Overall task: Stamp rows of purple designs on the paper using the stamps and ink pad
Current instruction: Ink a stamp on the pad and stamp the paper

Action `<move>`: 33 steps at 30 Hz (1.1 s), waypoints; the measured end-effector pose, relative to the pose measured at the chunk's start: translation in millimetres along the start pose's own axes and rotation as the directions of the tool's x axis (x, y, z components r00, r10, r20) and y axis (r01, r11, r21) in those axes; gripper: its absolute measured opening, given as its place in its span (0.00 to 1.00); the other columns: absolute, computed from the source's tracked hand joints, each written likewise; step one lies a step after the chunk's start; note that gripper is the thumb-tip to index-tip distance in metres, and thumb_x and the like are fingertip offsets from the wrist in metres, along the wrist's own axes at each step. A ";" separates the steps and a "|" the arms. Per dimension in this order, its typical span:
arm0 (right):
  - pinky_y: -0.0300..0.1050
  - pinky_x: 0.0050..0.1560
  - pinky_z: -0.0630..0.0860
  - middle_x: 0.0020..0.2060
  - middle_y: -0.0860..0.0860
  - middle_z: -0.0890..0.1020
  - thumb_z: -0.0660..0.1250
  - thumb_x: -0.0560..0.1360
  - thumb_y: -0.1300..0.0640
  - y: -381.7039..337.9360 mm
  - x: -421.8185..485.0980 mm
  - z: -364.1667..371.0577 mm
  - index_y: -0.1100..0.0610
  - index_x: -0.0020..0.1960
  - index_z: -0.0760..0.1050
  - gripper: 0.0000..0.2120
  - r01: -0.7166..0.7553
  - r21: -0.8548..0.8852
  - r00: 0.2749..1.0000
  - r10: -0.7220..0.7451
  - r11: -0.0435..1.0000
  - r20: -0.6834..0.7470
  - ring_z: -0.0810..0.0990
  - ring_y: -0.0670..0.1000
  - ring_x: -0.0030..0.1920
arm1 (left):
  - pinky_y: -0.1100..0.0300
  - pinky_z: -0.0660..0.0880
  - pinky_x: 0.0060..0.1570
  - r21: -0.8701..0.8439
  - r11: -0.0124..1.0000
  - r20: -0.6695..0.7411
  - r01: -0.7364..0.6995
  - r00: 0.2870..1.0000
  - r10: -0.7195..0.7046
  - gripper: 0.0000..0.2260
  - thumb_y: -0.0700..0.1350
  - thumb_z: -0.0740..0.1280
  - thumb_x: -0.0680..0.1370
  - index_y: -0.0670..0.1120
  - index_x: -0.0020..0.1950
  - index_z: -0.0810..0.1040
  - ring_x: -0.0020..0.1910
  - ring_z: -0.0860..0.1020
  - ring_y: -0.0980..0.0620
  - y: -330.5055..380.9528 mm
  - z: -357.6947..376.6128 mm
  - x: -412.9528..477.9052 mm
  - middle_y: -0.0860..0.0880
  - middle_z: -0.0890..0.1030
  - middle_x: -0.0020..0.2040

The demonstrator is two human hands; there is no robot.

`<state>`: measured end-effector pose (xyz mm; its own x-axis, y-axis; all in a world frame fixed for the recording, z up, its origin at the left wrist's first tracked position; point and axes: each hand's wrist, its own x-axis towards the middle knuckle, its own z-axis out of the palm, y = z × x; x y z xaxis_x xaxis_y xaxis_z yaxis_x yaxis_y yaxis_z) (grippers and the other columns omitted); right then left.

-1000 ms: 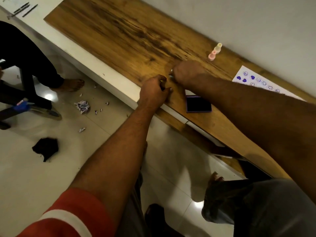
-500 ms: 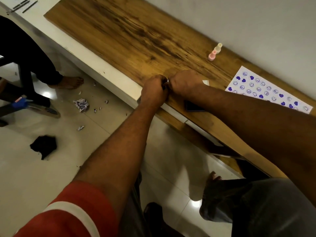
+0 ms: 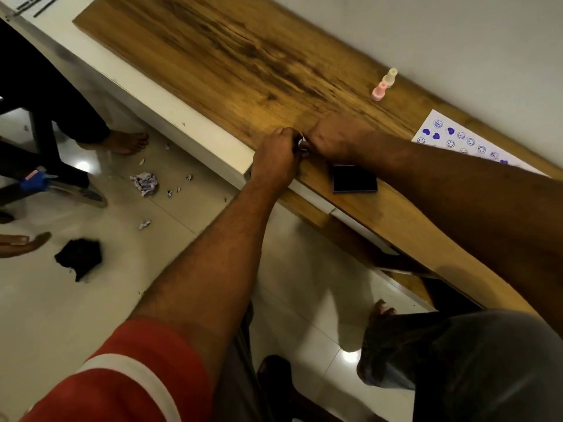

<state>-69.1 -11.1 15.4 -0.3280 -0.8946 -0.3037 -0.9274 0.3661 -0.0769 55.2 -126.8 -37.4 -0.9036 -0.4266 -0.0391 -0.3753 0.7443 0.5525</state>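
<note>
A small, mostly hidden object (image 3: 300, 145) is being pinched between the left hand (image 3: 275, 158) and right hand (image 3: 336, 138) near the tabletop's (image 3: 231, 62) front edge. Each grip is being kept narrow. The ink pad (image 3: 354, 181) is lying just beside them at that edge; the stamps (image 3: 384, 85) and paper (image 3: 457, 138) are resting toward the back edge.

Wooden counter (image 3: 231, 56) running from far left to near right, edged by a white ledge (image 3: 170, 117) and backed by a pale wall (image 3: 457, 35). Glossy tiled floor (image 3: 76, 315) at left, bearing a crumpled paper wad (image 3: 144, 183), smaller paper scraps (image 3: 144, 224) near it, and a black cloth (image 3: 79, 258) nearer still. Another person's bare foot (image 3: 123, 141) at far left, a blue object (image 3: 32, 181) just beside their dark legs.
</note>
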 end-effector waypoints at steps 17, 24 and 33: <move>0.47 0.39 0.72 0.41 0.56 0.82 0.49 0.85 0.40 25.8 -152.6 38.8 0.56 0.60 0.77 0.24 -0.459 0.215 0.860 0.492 0.862 -0.139 0.77 0.53 0.38 | 0.55 0.75 0.53 -0.110 0.991 -0.031 -0.070 0.997 0.067 0.22 0.53 0.71 0.81 0.50 0.73 0.76 0.54 0.75 0.55 9.5 -9.2 -18.8 0.49 0.80 0.59; 0.48 0.40 0.72 0.47 0.60 0.84 0.50 0.86 0.41 14.8 -158.4 47.2 0.56 0.65 0.74 0.24 -0.418 0.135 0.895 0.433 0.898 -0.111 0.81 0.58 0.42 | 0.47 0.65 0.61 0.241 0.917 0.060 -0.319 0.948 0.314 0.40 0.78 0.62 0.73 0.54 0.76 0.74 0.64 0.72 0.43 35.3 11.1 -39.3 0.47 0.78 0.64; 0.48 0.39 0.74 0.48 0.60 0.84 0.50 0.86 0.42 9.3 -149.0 34.4 0.58 0.63 0.74 0.23 -0.370 0.077 0.919 0.377 0.926 -0.119 0.83 0.59 0.43 | 0.39 0.67 0.63 0.162 0.946 0.015 -0.281 0.959 0.282 0.35 0.79 0.66 0.68 0.59 0.67 0.81 0.69 0.67 0.40 34.9 36.0 -46.2 0.48 0.76 0.62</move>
<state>-22.6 134.4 27.2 -0.6722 -0.7142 -0.1951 -0.7234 0.6897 -0.0322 76.4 -62.5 -46.3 -0.9757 -0.1917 0.1062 -0.1349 0.9073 0.3984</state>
